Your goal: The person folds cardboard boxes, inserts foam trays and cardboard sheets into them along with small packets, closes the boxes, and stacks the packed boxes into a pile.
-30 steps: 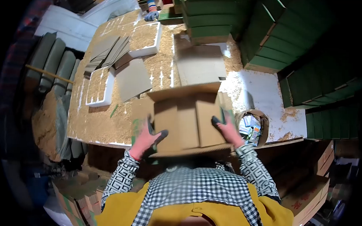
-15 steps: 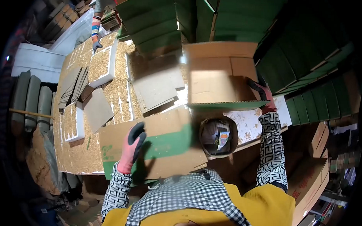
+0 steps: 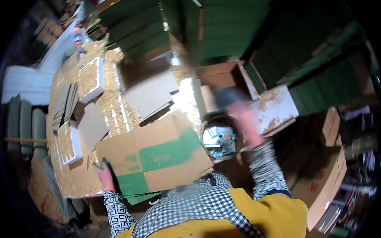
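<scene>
My left hand (image 3: pixel 106 175), in a pink glove with dark fingers, is at the left edge of a flat brown and green cardboard carton (image 3: pixel 162 151). Its fingers are apart, and I cannot tell how firmly they touch the edge. My right hand (image 3: pixel 239 116) is smeared by motion, so its fingers are unclear. It is between an open cardboard box (image 3: pixel 219 73) and a round bin (image 3: pixel 203 140) holding small colourful packets (image 3: pixel 224 142). The box stands upright at the back of the table, partly hidden by that hand.
Grey board sheets (image 3: pixel 151 92) lie left of the box. White trays (image 3: pixel 100 83) filled with golden flakes cover the left side. Green cartons (image 3: pixel 231 24) are stacked behind. A co-worker's gloved hand (image 3: pixel 80 51) is at the far left. Large brown cartons (image 3: pixel 319 169) stand right.
My left hand has moved down and left to the carton's edge. My right hand has left the box's right side and swung leftward. The box has shifted back, and the view has moved.
</scene>
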